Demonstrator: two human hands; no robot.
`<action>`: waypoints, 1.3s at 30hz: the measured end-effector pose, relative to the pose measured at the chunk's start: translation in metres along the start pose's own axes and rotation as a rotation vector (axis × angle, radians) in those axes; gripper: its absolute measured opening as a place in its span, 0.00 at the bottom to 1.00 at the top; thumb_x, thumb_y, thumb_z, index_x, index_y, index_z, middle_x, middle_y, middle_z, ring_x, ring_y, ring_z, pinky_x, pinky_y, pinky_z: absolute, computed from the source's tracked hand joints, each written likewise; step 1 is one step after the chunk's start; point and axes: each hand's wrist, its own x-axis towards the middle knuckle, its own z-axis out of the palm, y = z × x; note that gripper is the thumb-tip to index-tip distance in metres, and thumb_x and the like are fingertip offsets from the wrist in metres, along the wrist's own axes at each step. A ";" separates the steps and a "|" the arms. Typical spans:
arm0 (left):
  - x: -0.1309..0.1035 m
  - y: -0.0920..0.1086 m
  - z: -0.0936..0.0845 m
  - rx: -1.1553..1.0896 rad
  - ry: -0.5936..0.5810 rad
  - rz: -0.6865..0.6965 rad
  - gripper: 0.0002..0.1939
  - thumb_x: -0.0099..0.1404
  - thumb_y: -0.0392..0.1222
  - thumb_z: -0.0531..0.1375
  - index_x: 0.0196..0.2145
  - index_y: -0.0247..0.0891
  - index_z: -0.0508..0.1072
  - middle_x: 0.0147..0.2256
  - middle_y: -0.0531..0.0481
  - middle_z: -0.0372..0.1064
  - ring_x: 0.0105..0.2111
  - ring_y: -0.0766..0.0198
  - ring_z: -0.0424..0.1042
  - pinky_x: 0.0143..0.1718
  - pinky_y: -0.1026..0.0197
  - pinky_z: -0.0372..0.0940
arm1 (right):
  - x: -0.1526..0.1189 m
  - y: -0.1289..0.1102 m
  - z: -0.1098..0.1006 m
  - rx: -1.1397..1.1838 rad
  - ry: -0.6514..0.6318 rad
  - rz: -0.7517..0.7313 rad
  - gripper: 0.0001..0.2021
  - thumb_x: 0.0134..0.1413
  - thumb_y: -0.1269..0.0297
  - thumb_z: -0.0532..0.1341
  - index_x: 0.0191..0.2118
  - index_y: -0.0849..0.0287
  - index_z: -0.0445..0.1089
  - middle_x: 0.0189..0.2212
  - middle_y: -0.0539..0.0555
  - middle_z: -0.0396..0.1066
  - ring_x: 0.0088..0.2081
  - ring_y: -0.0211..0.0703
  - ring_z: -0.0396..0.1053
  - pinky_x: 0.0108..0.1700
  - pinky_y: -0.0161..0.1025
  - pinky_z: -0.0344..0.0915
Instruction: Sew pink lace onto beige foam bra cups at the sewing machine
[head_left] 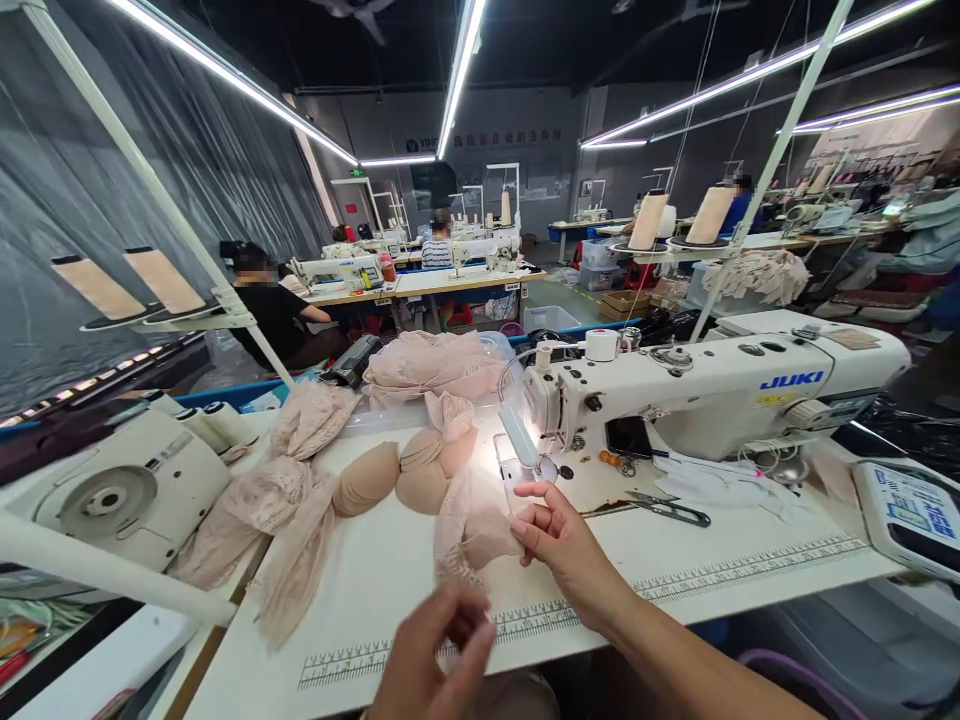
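A single head-worn camera is looking forward and down from the seated person's eye height, sitting close over the white worktable with its printed ruler strip (675, 585), so that both hands are entering from the bottom edge. It is facing the white Juki sewing machine (712, 385) just ahead to the right, while its wide lens is also taking in the long workshop with the ceiling light tubes (461, 65) beyond.

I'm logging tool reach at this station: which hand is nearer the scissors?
Right. The right hand holds lace fabric just left of the scissors; the left hand is lower, by the table's front edge.
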 end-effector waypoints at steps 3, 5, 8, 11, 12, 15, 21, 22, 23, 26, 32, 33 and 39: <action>-0.006 0.008 0.035 -0.718 -0.332 -0.482 0.31 0.61 0.66 0.67 0.50 0.37 0.78 0.43 0.36 0.79 0.40 0.50 0.80 0.45 0.52 0.71 | -0.017 0.005 0.008 0.067 0.021 -0.004 0.26 0.56 0.50 0.72 0.53 0.54 0.63 0.29 0.44 0.67 0.29 0.35 0.61 0.35 0.35 0.62; 0.003 0.015 0.046 -0.998 -0.180 -0.532 0.30 0.61 0.63 0.69 0.51 0.37 0.77 0.49 0.35 0.78 0.49 0.49 0.78 0.52 0.52 0.69 | -0.035 0.008 0.009 0.080 0.020 -0.001 0.25 0.58 0.50 0.71 0.54 0.52 0.62 0.30 0.44 0.66 0.29 0.35 0.63 0.35 0.35 0.62; 0.023 0.026 0.047 -1.025 0.223 -0.365 0.26 0.57 0.53 0.74 0.49 0.38 0.79 0.50 0.40 0.78 0.51 0.50 0.76 0.52 0.55 0.69 | -0.062 0.012 0.006 0.035 -0.040 0.023 0.27 0.59 0.48 0.70 0.57 0.49 0.60 0.32 0.46 0.67 0.31 0.37 0.65 0.36 0.36 0.63; 0.039 0.032 0.043 -0.833 0.410 -0.294 0.25 0.50 0.46 0.77 0.45 0.37 0.80 0.46 0.43 0.80 0.46 0.50 0.77 0.46 0.58 0.70 | -0.075 0.013 0.000 -0.029 -0.081 0.057 0.33 0.60 0.44 0.68 0.62 0.47 0.54 0.36 0.49 0.70 0.38 0.43 0.70 0.42 0.39 0.66; 0.043 0.033 0.041 -0.815 0.413 -0.294 0.24 0.50 0.45 0.76 0.44 0.36 0.80 0.45 0.43 0.80 0.45 0.50 0.77 0.46 0.57 0.70 | -0.075 0.013 -0.002 -0.050 -0.065 0.062 0.34 0.60 0.44 0.67 0.64 0.47 0.53 0.38 0.49 0.71 0.41 0.45 0.71 0.44 0.41 0.67; 0.048 0.036 0.037 -0.972 0.352 -0.402 0.20 0.56 0.47 0.72 0.44 0.36 0.80 0.44 0.43 0.81 0.48 0.46 0.77 0.49 0.53 0.71 | -0.071 0.015 -0.007 -0.107 0.003 0.036 0.34 0.62 0.45 0.67 0.65 0.47 0.50 0.41 0.51 0.72 0.44 0.48 0.71 0.48 0.44 0.68; 0.044 0.043 0.034 -1.201 0.008 -0.515 0.27 0.61 0.59 0.70 0.47 0.32 0.79 0.46 0.38 0.79 0.49 0.44 0.77 0.53 0.49 0.71 | -0.070 0.025 -0.017 -0.233 0.028 -0.051 0.28 0.63 0.47 0.65 0.63 0.46 0.57 0.47 0.55 0.72 0.44 0.51 0.72 0.48 0.46 0.69; 0.042 0.043 0.035 -1.169 0.026 -0.470 0.26 0.59 0.56 0.72 0.47 0.33 0.80 0.47 0.39 0.79 0.49 0.45 0.77 0.53 0.51 0.70 | -0.071 0.027 -0.019 -0.262 0.029 -0.055 0.27 0.62 0.47 0.66 0.62 0.45 0.58 0.48 0.55 0.72 0.44 0.52 0.72 0.48 0.46 0.69; 0.042 0.044 0.037 -1.130 0.058 -0.435 0.24 0.57 0.52 0.74 0.46 0.33 0.80 0.47 0.39 0.79 0.49 0.46 0.77 0.53 0.52 0.70 | -0.071 0.029 -0.021 -0.290 0.027 -0.062 0.26 0.62 0.47 0.66 0.61 0.45 0.60 0.49 0.56 0.72 0.45 0.52 0.72 0.49 0.47 0.69; 0.043 0.043 0.040 -1.053 0.136 -0.397 0.22 0.55 0.46 0.76 0.44 0.33 0.81 0.46 0.40 0.80 0.49 0.47 0.77 0.52 0.54 0.71 | -0.071 0.031 -0.024 -0.332 0.008 -0.069 0.25 0.62 0.48 0.66 0.61 0.46 0.62 0.52 0.57 0.71 0.48 0.54 0.72 0.51 0.47 0.68; 0.047 0.042 0.042 -1.087 0.156 -0.420 0.19 0.58 0.45 0.75 0.44 0.33 0.81 0.44 0.41 0.80 0.47 0.50 0.77 0.50 0.55 0.72 | -0.060 0.020 -0.024 -0.127 0.036 -0.021 0.31 0.60 0.47 0.68 0.63 0.46 0.58 0.48 0.55 0.74 0.47 0.51 0.72 0.51 0.45 0.68; 0.047 0.042 0.042 -1.097 0.160 -0.429 0.18 0.59 0.44 0.75 0.44 0.32 0.81 0.44 0.41 0.80 0.47 0.50 0.77 0.49 0.56 0.72 | -0.058 0.018 -0.024 -0.095 0.047 -0.011 0.32 0.59 0.47 0.69 0.64 0.47 0.57 0.45 0.54 0.75 0.46 0.50 0.72 0.50 0.44 0.68; 0.048 0.044 0.042 -1.202 0.191 -0.547 0.11 0.59 0.37 0.70 0.40 0.31 0.80 0.39 0.42 0.80 0.38 0.56 0.78 0.46 0.56 0.73 | -0.054 0.021 -0.025 -0.018 0.079 0.006 0.36 0.57 0.47 0.71 0.63 0.48 0.55 0.44 0.54 0.76 0.44 0.49 0.72 0.48 0.43 0.68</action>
